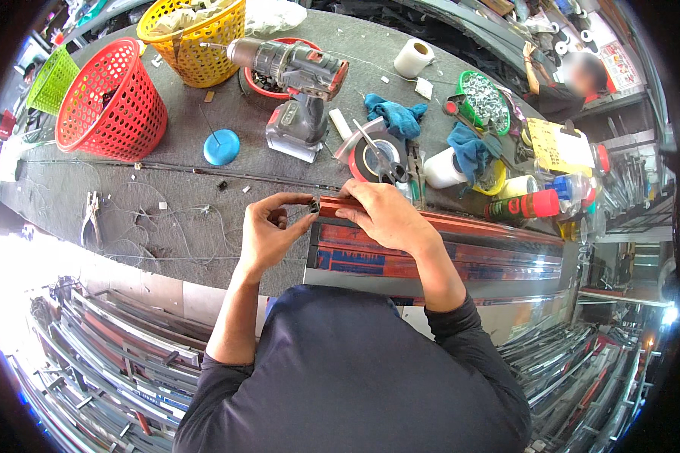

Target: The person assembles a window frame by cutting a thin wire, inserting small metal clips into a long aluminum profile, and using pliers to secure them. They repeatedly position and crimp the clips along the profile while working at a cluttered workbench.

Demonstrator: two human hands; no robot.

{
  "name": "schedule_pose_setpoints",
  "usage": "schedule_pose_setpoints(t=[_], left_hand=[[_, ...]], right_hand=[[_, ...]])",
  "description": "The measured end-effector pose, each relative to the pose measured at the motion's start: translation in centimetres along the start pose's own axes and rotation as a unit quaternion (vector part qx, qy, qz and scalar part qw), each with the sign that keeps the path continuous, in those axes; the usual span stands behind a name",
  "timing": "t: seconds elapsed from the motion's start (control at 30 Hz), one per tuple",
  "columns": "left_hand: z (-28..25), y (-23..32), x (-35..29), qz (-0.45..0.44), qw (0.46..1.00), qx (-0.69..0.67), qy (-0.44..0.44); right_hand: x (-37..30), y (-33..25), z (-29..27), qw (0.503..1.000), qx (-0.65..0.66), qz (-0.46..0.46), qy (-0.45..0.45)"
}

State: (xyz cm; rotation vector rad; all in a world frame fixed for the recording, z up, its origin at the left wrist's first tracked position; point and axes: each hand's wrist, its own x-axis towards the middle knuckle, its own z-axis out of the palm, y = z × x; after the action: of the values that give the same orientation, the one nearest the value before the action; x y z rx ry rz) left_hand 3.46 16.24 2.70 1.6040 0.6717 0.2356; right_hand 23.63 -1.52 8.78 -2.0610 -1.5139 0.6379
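Observation:
My left hand (270,235) pinches a small dark fitting (314,204) between thumb and fingertips, right at the left end of a long red-brown profile bar (468,229). Whether the fitting sits inside the bar's end or only against it, I cannot tell. Close to that end, my right hand (389,215) is closed over the bar, its thumb and fingers pressing on it. Beneath the bar lie more long profiles wrapped in red and blue printed film (370,260). A thin dark rod (234,175) stretches leftward across the grey table just beyond my hands.
Past my hands stands a cordless drill (295,90). Red (113,106) and yellow baskets (193,45) are at the far left. Pliers (91,219) and a blue disc (221,147) lie nearer. Scissors (378,151), blue cloths (397,117) and bottles crowd the right; another person (574,83) works beyond.

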Motion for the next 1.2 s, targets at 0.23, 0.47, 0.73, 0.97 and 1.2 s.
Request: schedule_pose_setpoints(t=[0.23, 0.47, 0.73, 0.97, 1.2], left_hand=[[0.5, 0.1, 0.6, 0.155, 0.987, -0.021, 0.019], [1.3, -1.1, 0.4, 0.074, 0.995, -0.031, 0.057], [3.7, -2.8, 1.0, 0.047, 0.981, -0.164, 0.095], [3.9, -4.2, 0.4, 0.035, 0.975, -0.207, 0.067], [3.6, -3.8, -0.8, 0.056, 0.976, -0.207, 0.042]], right_hand=[[0.0, -0.2, 0.1, 1.000, 0.000, -0.017, 0.013], [0.6, 0.0, 0.5, 1.000, -0.006, 0.012, -0.003], [0.3, 0.2, 1.0, 1.000, -0.011, 0.017, 0.008], [0.1, 0.5, 1.4, 0.999, -0.014, 0.032, -0.012], [0.2, 0.9, 1.6, 1.000, 0.004, 0.012, 0.015]])
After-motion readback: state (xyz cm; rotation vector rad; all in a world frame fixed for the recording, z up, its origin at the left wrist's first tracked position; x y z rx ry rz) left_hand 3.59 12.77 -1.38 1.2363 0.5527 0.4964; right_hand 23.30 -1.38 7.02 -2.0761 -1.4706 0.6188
